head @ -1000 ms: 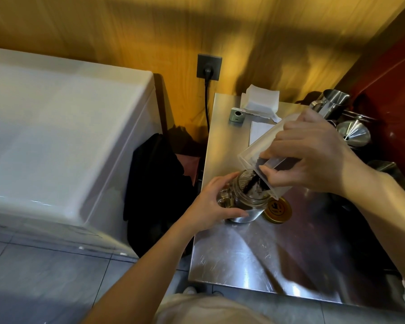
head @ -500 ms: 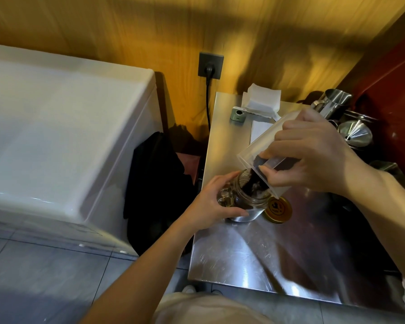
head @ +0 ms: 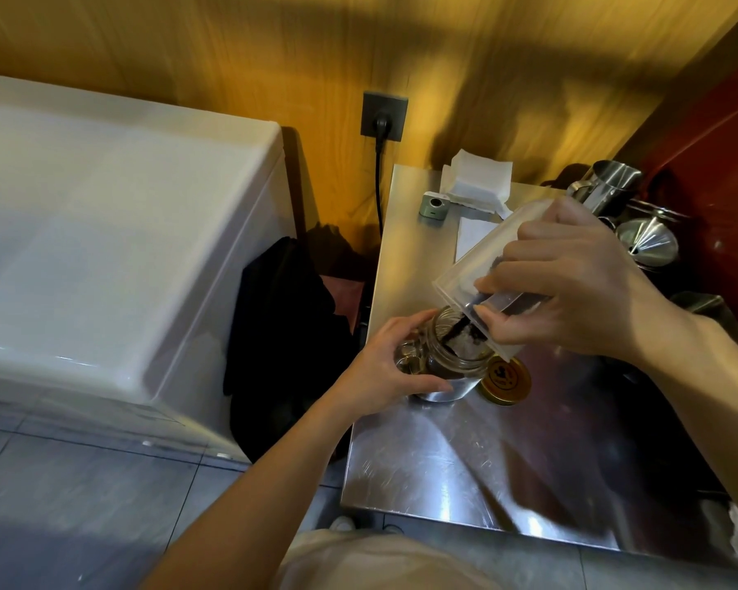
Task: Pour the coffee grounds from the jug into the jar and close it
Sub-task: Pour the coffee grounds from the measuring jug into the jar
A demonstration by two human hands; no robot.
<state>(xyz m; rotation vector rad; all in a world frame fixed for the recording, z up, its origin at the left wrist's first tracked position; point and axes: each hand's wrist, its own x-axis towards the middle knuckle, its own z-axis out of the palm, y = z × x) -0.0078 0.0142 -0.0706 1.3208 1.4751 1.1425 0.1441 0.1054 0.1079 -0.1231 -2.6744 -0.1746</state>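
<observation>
Your right hand (head: 571, 283) gripped the clear plastic jug (head: 482, 266), fingers (head: 497, 323) pinching its rim, tilted so dark grounds streamed into the round glass jar (head: 452, 355). Your left hand (head: 384, 368) wrapped its fingers round that jar, steadying it on the steel tabletop (head: 465, 462). The gold metal lid (head: 505, 379) waited at the jar's three o'clock, handy for closing.

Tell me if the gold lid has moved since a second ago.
No. The gold lid lies flat on the steel table, right beside the jar, as before.
</observation>
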